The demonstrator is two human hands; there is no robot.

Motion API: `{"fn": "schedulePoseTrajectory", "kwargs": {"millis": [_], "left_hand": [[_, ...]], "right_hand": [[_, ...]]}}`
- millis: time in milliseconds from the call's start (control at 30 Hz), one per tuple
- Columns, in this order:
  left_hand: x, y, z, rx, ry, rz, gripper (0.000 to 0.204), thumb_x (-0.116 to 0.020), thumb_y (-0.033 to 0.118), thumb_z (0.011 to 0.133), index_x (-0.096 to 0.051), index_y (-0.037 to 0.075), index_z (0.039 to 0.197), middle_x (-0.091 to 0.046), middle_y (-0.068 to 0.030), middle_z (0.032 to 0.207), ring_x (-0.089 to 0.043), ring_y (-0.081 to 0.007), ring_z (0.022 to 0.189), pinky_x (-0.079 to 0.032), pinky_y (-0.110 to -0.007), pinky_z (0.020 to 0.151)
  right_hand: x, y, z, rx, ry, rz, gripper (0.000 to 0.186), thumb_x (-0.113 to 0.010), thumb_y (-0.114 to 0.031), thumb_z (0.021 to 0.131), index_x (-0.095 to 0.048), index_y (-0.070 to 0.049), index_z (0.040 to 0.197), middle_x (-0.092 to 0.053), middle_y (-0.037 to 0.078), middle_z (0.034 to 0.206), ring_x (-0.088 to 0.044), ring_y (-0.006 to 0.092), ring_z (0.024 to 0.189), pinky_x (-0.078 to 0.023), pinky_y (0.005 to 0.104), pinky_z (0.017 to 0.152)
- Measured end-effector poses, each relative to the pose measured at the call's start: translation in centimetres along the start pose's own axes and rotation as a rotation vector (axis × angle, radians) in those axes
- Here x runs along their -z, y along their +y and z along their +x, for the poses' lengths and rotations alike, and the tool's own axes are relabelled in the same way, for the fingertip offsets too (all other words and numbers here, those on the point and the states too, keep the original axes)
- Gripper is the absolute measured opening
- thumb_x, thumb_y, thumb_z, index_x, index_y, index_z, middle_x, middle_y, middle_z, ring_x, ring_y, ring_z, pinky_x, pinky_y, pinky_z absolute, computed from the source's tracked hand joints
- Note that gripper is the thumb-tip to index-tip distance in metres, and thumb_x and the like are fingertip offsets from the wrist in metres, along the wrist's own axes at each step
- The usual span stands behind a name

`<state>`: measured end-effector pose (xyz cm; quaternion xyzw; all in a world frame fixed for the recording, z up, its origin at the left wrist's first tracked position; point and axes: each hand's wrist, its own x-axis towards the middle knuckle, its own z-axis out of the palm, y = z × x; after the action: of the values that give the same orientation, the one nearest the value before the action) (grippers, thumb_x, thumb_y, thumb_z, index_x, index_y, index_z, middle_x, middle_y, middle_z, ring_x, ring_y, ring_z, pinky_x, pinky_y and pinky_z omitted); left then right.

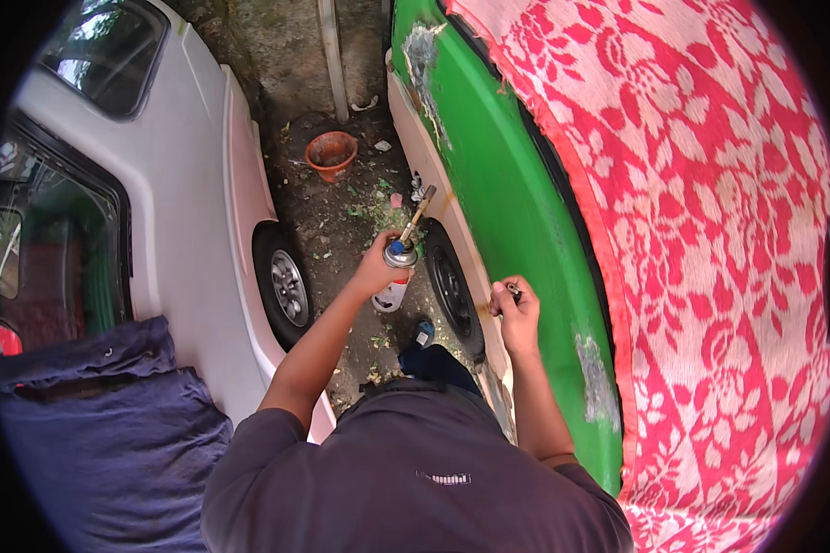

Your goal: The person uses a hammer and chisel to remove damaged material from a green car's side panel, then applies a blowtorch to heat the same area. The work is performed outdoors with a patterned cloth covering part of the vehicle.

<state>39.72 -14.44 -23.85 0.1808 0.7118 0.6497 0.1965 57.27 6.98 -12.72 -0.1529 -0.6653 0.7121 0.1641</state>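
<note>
My left hand (375, 266) is wrapped round the neck of a gas torch (398, 254), a white and red canister with a blue fitting. Its brass-coloured tube slants up and to the right, ending in a darker metal tip. To the right, my right hand (520, 323) is closed, with a small dark lighter-like object (514, 293) between thumb and fingers; most of it is hidden. That hand is in front of the lower side of a green car (516, 212), whose paint has grey bare patches. I cannot tell whether it touches the panel.
A whitish car (180, 175) stands on the left, with dark blue cloth (111, 433) draped there. Pink-and-white floral fabric (701, 240) covers the green car's top. Between them, a terracotta pot (331, 155) sits on littered soil before a wall (290, 55) with a pipe (333, 64).
</note>
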Motion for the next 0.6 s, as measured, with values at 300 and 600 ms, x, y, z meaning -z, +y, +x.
{"fn": "schedulePoseTrajectory", "kwargs": {"millis": [300, 600], "left_hand": [[3.0, 6.5, 10.1, 0.102, 0.016, -0.108, 0.082, -0.078, 0.011, 0.065, -0.035, 0.006, 0.134, -0.055, -0.0060, 0.115, -0.055, -0.0179, 0.107, -0.041, -0.033, 0.097], [6.4, 4.3, 19.5, 0.020, 0.035, -0.063, 0.079, -0.079, 0.008, 0.062, -0.037, 0.008, 0.129, -0.053, -0.0081, 0.118, -0.053, -0.0187, 0.107, -0.042, -0.033, 0.095]], "right_hand": [[-2.7, -0.8, 9.5, -0.078, -0.116, 0.057, 0.013, -0.062, -0.010, 0.091, -0.054, -0.004, 0.083, -0.049, -0.004, 0.062, -0.045, 0.0036, 0.055, -0.034, 0.0208, 0.051], [-5.7, -1.2, 15.1, -0.119, -0.081, -0.113, 0.015, -0.063, -0.014, 0.091, -0.055, -0.005, 0.082, -0.049, -0.004, 0.061, -0.044, 0.0035, 0.054, -0.034, 0.0214, 0.051]]}}
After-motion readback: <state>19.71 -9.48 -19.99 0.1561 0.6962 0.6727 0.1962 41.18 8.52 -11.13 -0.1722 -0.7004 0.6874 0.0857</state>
